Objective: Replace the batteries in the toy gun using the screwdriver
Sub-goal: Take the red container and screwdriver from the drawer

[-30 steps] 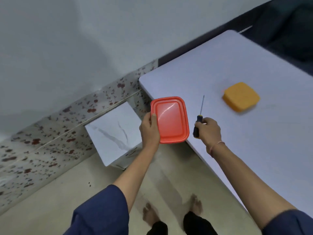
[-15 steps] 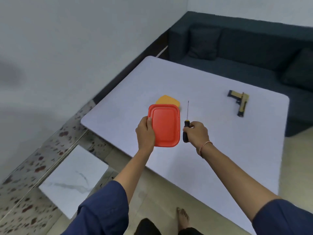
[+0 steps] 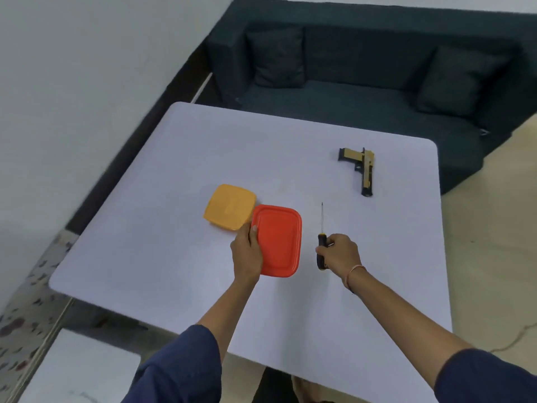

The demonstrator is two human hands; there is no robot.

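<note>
— What's the table (image 3: 261,146) like?
— Pale, with rounded corners.
— And on it?
— A tan-and-black toy gun (image 3: 364,170) far right, a yellow container (image 3: 229,206) left of centre, well apart.

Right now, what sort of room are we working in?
Probably a home living room: a dark sofa with cushions stands behind the white table, where the toy gun lies.
</note>
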